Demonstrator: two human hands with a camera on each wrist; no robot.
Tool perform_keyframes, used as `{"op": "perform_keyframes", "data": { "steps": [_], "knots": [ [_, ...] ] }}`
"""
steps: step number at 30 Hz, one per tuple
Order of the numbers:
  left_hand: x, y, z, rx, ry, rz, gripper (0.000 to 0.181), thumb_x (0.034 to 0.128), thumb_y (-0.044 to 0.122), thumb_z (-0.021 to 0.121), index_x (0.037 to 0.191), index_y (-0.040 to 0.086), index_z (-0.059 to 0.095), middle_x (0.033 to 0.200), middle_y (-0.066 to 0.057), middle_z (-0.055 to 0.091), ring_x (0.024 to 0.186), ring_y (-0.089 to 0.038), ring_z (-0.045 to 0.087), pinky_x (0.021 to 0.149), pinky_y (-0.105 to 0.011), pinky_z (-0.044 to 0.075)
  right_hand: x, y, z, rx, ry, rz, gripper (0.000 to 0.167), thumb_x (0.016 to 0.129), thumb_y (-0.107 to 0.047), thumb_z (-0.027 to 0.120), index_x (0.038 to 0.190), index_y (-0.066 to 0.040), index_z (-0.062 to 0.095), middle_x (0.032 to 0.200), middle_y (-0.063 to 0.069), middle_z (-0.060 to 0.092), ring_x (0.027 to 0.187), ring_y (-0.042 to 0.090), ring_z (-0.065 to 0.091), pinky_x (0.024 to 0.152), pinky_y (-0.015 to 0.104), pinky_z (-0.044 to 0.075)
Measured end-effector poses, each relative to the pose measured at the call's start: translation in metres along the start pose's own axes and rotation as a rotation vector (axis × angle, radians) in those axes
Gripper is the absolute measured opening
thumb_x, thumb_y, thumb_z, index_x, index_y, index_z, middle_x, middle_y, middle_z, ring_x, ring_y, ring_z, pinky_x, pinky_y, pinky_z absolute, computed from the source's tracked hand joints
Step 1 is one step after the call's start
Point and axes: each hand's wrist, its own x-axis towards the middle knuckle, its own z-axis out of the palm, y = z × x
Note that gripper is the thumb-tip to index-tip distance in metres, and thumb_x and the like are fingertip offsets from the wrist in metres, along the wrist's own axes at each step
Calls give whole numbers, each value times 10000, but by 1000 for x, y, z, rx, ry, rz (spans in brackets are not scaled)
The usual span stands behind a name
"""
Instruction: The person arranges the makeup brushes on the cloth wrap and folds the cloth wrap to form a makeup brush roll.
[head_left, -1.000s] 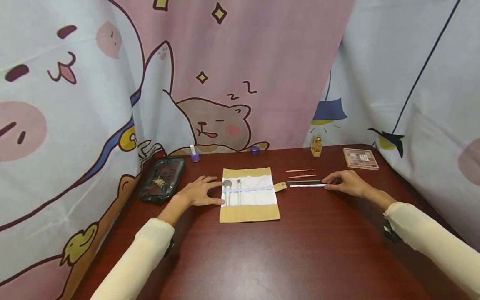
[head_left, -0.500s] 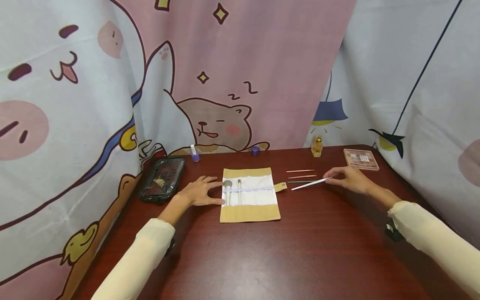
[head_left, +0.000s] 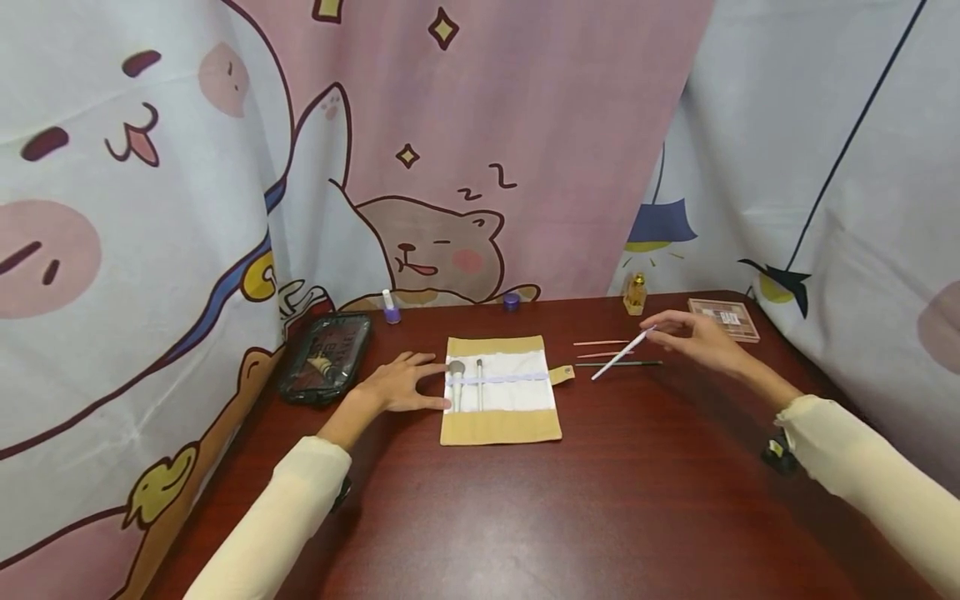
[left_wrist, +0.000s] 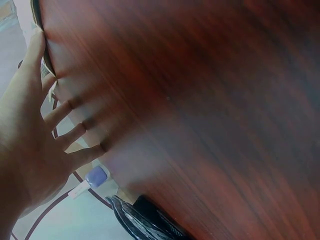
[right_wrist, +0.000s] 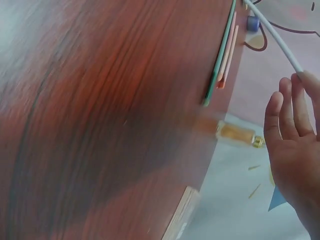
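Note:
A yellow-and-white brush roll (head_left: 517,396) lies unrolled in the middle of the table. Two makeup brushes, a fluffy one (head_left: 457,387) and a slimmer one (head_left: 480,387), sit under its lilac band. My left hand (head_left: 397,385) rests at the roll's left edge, fingers spread; in the left wrist view the thumb touches that edge. My right hand (head_left: 693,340) pinches one end of a thin white stick (head_left: 621,356) between thumb and fingertips, holding it slanted above the table. Beneath it lie a green stick (head_left: 633,363) and two pink sticks (right_wrist: 227,57).
At the left is a black see-through pouch (head_left: 326,358). Along the back stand a nail polish bottle (head_left: 391,308), a small purple jar (head_left: 511,302) and a perfume bottle (head_left: 634,295). A palette (head_left: 726,320) lies behind my right hand. Printed cloth hangs behind the table.
My right hand has lifted the white stick off the table and tilted it, its free end now pointing down and left. The green stick lies uncovered. My left hand stays at the roll.

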Motion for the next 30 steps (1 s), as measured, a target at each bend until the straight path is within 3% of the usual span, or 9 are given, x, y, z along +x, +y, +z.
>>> {"op": "perform_keyframes", "data": {
  "steps": [6, 15, 18, 22, 26, 30],
  "knots": [
    [0, 0, 1, -2, -4, -6, 866, 849, 824, 591, 1572, 366, 462, 1656, -54, 367, 1522, -362, 302, 1103, -653, 381, 13, -10, 9, 184, -19, -54, 303, 1024, 2, 624, 1314, 90, 621, 1098, 35, 773, 949, 74, 739, 743, 286, 600],
    [-1, 0, 0, 1, 3, -5, 857, 853, 814, 598, 1571, 366, 463, 1655, -58, 368, 1522, -364, 303, 1096, -651, 389, 38, -33, 29, 249, -14, 4, 394, 1043, -80, 630, 1428, -42, 560, 1132, 102, 738, 961, 180, 740, 790, 404, 613],
    [-1, 0, 0, -2, 7, -1, 852, 854, 809, 604, 1569, 367, 466, 1654, -62, 370, 1521, -368, 306, 1096, -649, 391, 48, -38, 37, 283, -19, -9, 367, 1043, -72, 625, 1400, -52, 541, 1145, 60, 743, 968, 177, 747, 793, 443, 610],
    [0, -1, 1, 1, 13, 3, 848, 856, 808, 602, 1569, 370, 466, 1653, -65, 373, 1517, -366, 313, 1091, -652, 395, 60, -45, 48, 341, -36, -53, 247, 1042, -30, 609, 1266, 35, 529, 1134, 27, 755, 971, 165, 754, 794, 454, 609],
    [0, -1, 1, 6, 17, 3, 854, 851, 822, 590, 1568, 375, 466, 1653, -60, 374, 1516, -361, 313, 1083, -662, 396, 71, -53, 60, 312, -43, -75, 216, 1037, -28, 619, 1204, 105, 588, 1124, 20, 752, 955, 153, 747, 779, 390, 612],
    [0, -1, 1, 4, 22, 1, 862, 844, 832, 587, 1564, 370, 475, 1649, -63, 381, 1512, -361, 321, 1075, -670, 398, 81, -61, 74, 254, -43, -70, 250, 1039, -75, 635, 1246, 62, 664, 1141, 58, 746, 949, 183, 731, 774, 383, 609]
  ]
}}
